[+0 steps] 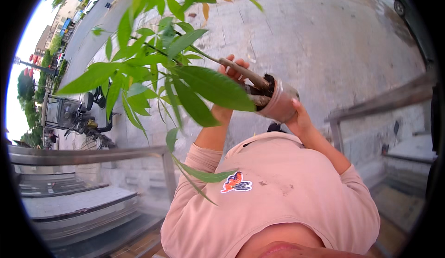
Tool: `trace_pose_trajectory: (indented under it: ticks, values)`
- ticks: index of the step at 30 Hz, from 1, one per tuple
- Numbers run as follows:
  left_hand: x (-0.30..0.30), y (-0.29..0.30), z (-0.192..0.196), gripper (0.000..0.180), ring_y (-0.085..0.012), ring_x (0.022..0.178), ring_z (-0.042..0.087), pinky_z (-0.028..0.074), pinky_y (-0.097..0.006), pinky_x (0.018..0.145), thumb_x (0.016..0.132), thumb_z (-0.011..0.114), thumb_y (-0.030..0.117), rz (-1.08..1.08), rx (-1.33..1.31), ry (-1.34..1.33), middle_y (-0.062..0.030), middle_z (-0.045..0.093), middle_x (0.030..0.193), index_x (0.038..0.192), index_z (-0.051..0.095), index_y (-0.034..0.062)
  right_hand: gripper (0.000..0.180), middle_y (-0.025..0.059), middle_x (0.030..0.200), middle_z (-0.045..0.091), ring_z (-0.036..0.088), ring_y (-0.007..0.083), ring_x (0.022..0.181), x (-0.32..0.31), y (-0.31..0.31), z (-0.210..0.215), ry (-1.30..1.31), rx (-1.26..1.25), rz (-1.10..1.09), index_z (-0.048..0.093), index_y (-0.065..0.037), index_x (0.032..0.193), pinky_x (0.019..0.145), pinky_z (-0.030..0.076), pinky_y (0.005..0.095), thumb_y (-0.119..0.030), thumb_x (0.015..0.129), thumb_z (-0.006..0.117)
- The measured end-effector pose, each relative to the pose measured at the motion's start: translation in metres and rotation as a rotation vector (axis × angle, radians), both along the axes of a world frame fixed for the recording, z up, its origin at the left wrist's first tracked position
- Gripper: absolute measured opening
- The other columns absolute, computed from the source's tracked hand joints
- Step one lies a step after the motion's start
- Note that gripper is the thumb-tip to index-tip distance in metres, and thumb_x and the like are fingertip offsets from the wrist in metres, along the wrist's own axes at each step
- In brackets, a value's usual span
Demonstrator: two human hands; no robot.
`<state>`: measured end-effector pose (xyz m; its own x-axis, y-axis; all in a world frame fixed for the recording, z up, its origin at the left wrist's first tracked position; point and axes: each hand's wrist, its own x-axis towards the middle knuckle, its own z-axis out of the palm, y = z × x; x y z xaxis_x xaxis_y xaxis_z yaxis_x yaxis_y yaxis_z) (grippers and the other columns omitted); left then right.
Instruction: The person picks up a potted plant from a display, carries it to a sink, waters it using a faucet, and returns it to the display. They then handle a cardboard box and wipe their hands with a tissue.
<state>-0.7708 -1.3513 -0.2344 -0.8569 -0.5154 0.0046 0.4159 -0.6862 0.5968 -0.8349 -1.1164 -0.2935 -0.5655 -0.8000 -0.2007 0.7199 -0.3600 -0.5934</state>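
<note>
In front of my body I hold a potted plant tilted far over, its leafy top toward the left. Long green leaves (197, 89) spread from thin stems and hide part of my left forearm. My left hand (235, 68) is closed round the brown woody trunk (250, 76), with the palm mostly hidden behind leaves and trunk. At the right, my right hand (301, 120) grips the side and base of the translucent plastic pot (281, 101). Dark soil shows at the pot's mouth, where the thick stems come out.
Metal railings (88, 155) stand to my left, and another railing (384, 98) to my right. Steps (83, 202) lie beyond the left one. Grey pavement (320, 31) stretches ahead. A parked cart-like vehicle (69, 114) stands at far left; a dark vehicle (410, 17) shows at the upper right.
</note>
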Motion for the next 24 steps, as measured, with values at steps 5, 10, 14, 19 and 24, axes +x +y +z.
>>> trace_pose_trajectory:
  ticks: [5, 10, 14, 19, 24]
  values:
    - [-0.223, -0.072, -0.090, 0.038, -0.0264, 0.112, 0.058, 0.044, -0.042, 0.103, 0.100, 0.054, 0.031, -0.113, -0.029, 0.176, -0.0116, 0.062, 0.117, 0.131, 0.051, 0.0086, 0.072, 0.0097, 0.140, 0.052, 0.047, 0.0264, 0.131, -0.228, -0.068, -0.081, -0.010, -0.014, -0.011, 0.043, -0.003, 0.140, 0.113, 0.033, 0.0444, -0.043, 0.085, 0.065]
    - [-0.418, -0.121, -0.094, 0.041, -0.0272, 0.116, 0.057, 0.048, -0.042, 0.101, 0.100, 0.052, 0.029, -0.125, -0.047, 0.029, -0.0159, 0.061, 0.120, 0.131, 0.048, 0.0021, 0.075, 0.0091, 0.141, 0.051, 0.048, 0.0273, 0.130, -0.430, -0.124, -0.114, -0.175, -0.002, 0.019, 0.042, -0.006, 0.142, 0.113, 0.034, 0.0459, -0.046, 0.084, 0.064]
    - [-0.620, -0.158, -0.098, 0.042, -0.0263, 0.110, 0.061, 0.052, -0.040, 0.094, 0.101, 0.052, 0.030, -0.323, 0.119, 0.131, -0.0159, 0.063, 0.116, 0.131, 0.049, 0.0014, 0.077, 0.0106, 0.144, 0.048, 0.047, 0.0318, 0.129, -0.598, -0.168, -0.132, -0.164, -0.072, -0.046, 0.041, -0.013, 0.144, 0.106, 0.039, 0.0535, -0.053, 0.082, 0.063]
    - [-0.898, -0.164, -0.122, 0.033, -0.0184, 0.094, 0.066, 0.056, -0.032, 0.080, 0.099, 0.056, 0.021, -0.511, -0.085, 0.050, -0.0091, 0.066, 0.110, 0.127, 0.054, 0.0035, 0.074, 0.0133, 0.145, 0.044, 0.047, 0.0382, 0.128, -0.804, -0.176, -0.137, -0.273, -0.158, -0.278, 0.042, -0.018, 0.144, 0.093, 0.045, 0.0653, -0.057, 0.082, 0.058]
    - [-1.167, -0.101, -0.073, 0.035, -0.0182, 0.100, 0.065, 0.055, -0.030, 0.083, 0.099, 0.056, 0.019, -0.924, -0.092, 0.037, -0.0091, 0.065, 0.115, 0.130, 0.054, 0.0041, 0.078, 0.0144, 0.143, 0.047, 0.049, 0.0364, 0.126, -1.004, -0.120, -0.099, -0.166, -0.224, -0.536, 0.042, -0.012, 0.143, 0.095, 0.045, 0.0630, -0.056, 0.081, 0.060]
